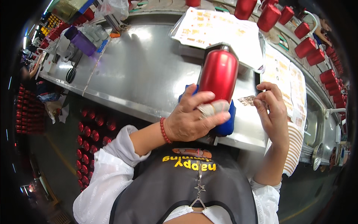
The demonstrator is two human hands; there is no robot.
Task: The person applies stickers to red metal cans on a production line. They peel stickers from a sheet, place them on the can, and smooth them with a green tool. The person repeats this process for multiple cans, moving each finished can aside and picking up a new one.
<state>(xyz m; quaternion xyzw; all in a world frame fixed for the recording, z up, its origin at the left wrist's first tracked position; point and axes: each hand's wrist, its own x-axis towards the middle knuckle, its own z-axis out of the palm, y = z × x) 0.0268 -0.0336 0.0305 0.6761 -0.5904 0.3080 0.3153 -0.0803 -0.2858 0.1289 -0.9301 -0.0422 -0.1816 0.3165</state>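
A glossy red metal bottle point(220, 74) lies on its side, its neck pointing away from me. My left hand point(194, 115) wraps round its near end, with pale wrapping on one finger and a red bead bracelet at the wrist. Beneath the bottle's near end is a blue cloth-like pad point(226, 121). A dark holder shows behind the bottle's neck, partly hidden by it. To the right, my right hand point(273, 106) hovers with half-bent fingers apart, and I see nothing held in it. Close to its thumb is a small patterned dark strip point(247, 100).
The steel worktable point(141, 71) holds printed sheets point(220, 30) beyond the bottle. A purple bottle point(80, 40) and black scissors point(71, 72) are at the left. More red bottles point(268, 17) line the conveyor behind; others point(95, 135) stand below left. Striped paper point(293, 149) hangs at right.
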